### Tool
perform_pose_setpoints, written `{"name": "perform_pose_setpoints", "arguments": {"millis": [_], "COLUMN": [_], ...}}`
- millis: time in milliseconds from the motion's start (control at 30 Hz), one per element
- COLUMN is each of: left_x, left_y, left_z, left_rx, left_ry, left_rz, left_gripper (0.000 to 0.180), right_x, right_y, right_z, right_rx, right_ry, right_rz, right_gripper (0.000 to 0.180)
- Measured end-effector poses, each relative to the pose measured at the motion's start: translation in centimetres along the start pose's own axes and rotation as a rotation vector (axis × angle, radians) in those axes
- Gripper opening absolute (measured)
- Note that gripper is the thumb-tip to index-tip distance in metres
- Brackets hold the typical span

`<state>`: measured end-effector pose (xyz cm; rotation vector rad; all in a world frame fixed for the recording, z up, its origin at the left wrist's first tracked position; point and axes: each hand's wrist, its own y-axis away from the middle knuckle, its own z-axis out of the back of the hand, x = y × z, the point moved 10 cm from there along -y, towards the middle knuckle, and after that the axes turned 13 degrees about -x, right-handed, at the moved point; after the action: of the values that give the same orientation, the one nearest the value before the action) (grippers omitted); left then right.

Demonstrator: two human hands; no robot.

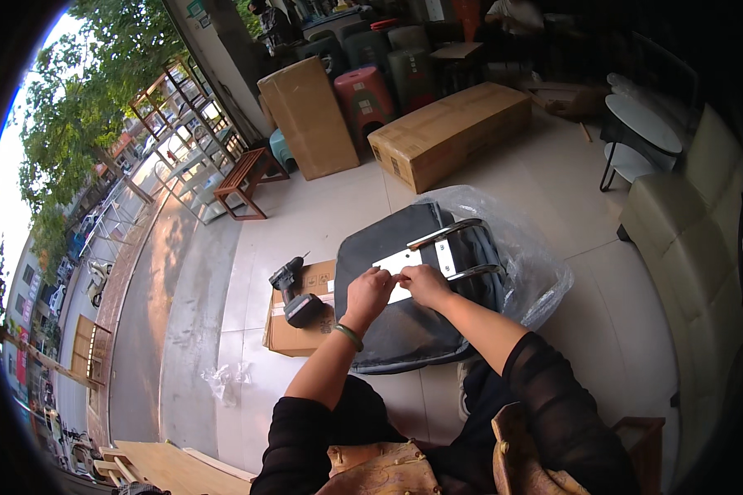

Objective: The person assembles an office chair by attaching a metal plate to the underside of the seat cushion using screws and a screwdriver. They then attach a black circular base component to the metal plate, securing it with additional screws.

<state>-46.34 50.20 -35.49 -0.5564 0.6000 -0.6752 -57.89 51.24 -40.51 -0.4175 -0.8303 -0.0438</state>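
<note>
Before me lies a black padded chair seat (370, 232), underside up, with a white metal plate (404, 260) on it. A bent chrome tube frame (480, 270) is joined at the plate's right end. Over the plate, my left hand (371, 290) and my right hand (423, 285) meet with pinched fingertips. Whatever small thing they may hold between them is hidden. A green bangle circles my left wrist. Left of the seat, a black cordless drill (295, 294) rests on a flat cardboard box (312, 337).
Clear plastic wrap (537, 285) bunches around the seat's right side. Farther off are a long carton (450, 136), an upright carton (309, 120), stacked stools (363, 95) and a wooden bench (246, 177). A beige sofa (677, 247) stands right. Crumpled plastic (225, 382) lies left.
</note>
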Motion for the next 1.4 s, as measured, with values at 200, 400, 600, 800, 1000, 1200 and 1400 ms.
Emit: {"name": "perform_pose_setpoints", "arguments": {"millis": [200, 400, 600, 800, 1000, 1200, 1400], "left_x": [3.2, 4.3, 1.7, 2.5, 5.7, 7.9, 6.5], "left_y": [2.5, 2.5, 2.0, 2.8, 6.7, 8.5, 8.5], "left_z": [-3.4, -2.5, -1.5, -3.1, -8.1, -11.2, -10.4], "left_rx": [0.143, -0.028, -0.047, -0.017, 0.154, -0.024, -0.001], "left_ry": [0.36, 0.427, 0.137, 0.192, 0.291, 0.569, 0.691], "left_rz": [0.675, 0.629, 0.188, 0.204, 0.449, 0.683, 0.742], "left_gripper": [0.044, 0.029, 0.018, 0.016, 0.018, 0.019, 0.016], "right_x": [0.8, 0.7, 0.6, 0.7, 0.9, 1.0, 0.6], "right_y": [0.3, 0.3, 0.1, 0.0, 0.1, 0.0, -0.1], "right_z": [0.9, 0.9, 0.9, 0.6, 0.1, 0.0, -0.5], "right_rx": [-0.058, -0.052, -0.022, -0.053, -0.065, -0.019, 0.082], "right_ry": [-0.058, -0.087, -0.078, -0.048, -0.05, -0.038, 0.01], "right_rz": [0.056, 0.02, 0.028, 0.092, 0.19, 0.182, 0.035], "right_gripper": [0.011, 0.011, 0.012, 0.011, 0.016, 0.016, 0.017]}}
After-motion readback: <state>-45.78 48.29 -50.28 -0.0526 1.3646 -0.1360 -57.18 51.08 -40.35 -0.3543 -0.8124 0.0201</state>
